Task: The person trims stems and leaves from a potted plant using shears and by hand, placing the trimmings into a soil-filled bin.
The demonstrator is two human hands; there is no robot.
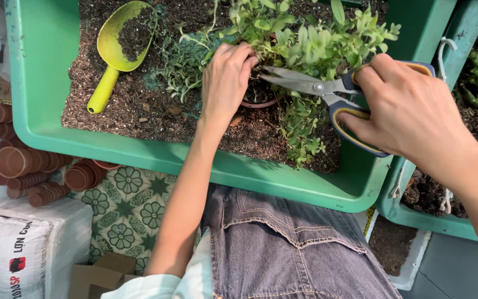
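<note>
My left hand (225, 77) pinches a stem of a leafy green plant (311, 41) growing from a small terracotta pot (259, 102) set in soil. My right hand (410, 113) grips scissors (327, 94) with blue and yellow handles; the metal blades are parted and point left toward the stem by my left fingers. The pot sits inside a big green plastic tub (45, 72) filled with dark potting soil (139, 111). A trailing branch (302, 130) of the plant hangs toward the tub's near rim.
A yellow-green scoop (116, 50) holding soil lies in the tub at the left. Stacks of small terracotta pots (26, 166) lie left of the tub, above a white printed sack (17, 249). A second green tub (432, 216) with soil stands at the right. Denim-clad legs (283, 249) are below.
</note>
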